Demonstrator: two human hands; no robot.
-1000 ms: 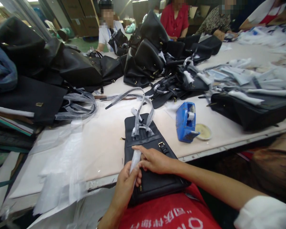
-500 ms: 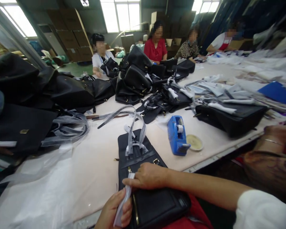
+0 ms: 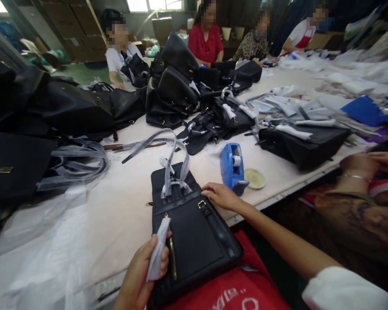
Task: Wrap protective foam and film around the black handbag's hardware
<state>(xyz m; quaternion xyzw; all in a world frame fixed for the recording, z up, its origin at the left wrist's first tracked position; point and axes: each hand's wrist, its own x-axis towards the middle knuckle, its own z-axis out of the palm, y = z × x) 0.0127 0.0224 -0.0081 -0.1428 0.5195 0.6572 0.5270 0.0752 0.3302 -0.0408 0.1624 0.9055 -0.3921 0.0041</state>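
A black backpack (image 3: 194, 241) lies on the table's front edge and over my lap, its gold zipper and a gold buckle facing up. My left hand (image 3: 145, 262) is closed around a strip of white wrapping (image 3: 158, 249) at the bag's left side, just below the gold zip pull. What lies inside the wrapping is hidden. My right hand (image 3: 221, 196) is by the bag's upper right edge, fingers stretched out and no object visible in them. Beside it stands a blue tape dispenser (image 3: 232, 170). Plastic-wrapped straps (image 3: 171, 159) extend from the bag's top across the table.
Black bags (image 3: 171, 86) are heaped across the table, with more at the left. Clear-wrapped straps (image 3: 80, 163) lie at left. A small round dish (image 3: 255, 178) sits by the dispenser. Several people work around the table; a co-worker's arm (image 3: 355, 176) is close at right.
My right hand has left the white wrapping and moved up and right toward the tape dispenser. The left hand keeps its hold. The view has tilted down slightly.
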